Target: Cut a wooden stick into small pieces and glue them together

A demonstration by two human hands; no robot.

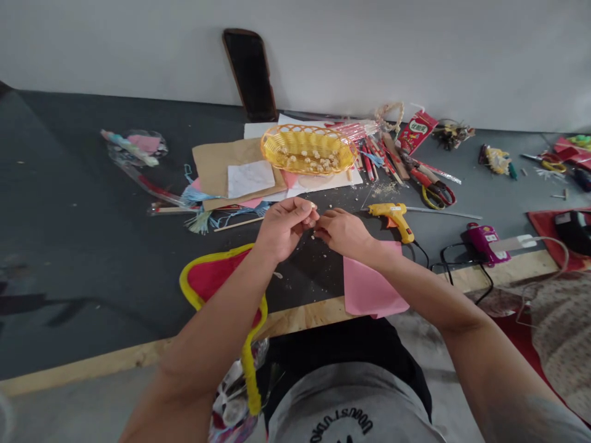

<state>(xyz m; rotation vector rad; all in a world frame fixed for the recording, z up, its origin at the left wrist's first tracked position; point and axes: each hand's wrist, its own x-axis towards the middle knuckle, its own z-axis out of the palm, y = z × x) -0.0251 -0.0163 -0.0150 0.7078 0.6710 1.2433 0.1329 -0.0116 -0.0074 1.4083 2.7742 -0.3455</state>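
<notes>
Over the dark tabletop, my left hand (289,224) is closed in a pinch, with a tiny pale bit showing at the thumb and fingertip. My right hand (344,231) is beside it, fingers bent together, its tips almost touching the left fingers. What lies between them is too small to name. Behind my hands stands a yellow woven basket (277,144) with several small pale knobbly pieces (318,165) in it. A yellow glue gun (392,215) lies to the right of my right hand. Under my right forearm is a pink sheet (369,289).
A dark phone (252,74) leans on the wall. Brown paper (212,160) and blue tassels (196,195) lie left of the basket. Scissors (436,187) and red sticks are on the right. A yellow-edged red piece (207,277) hangs over the wooden front edge (300,317). Cords trail by a purple box (487,243).
</notes>
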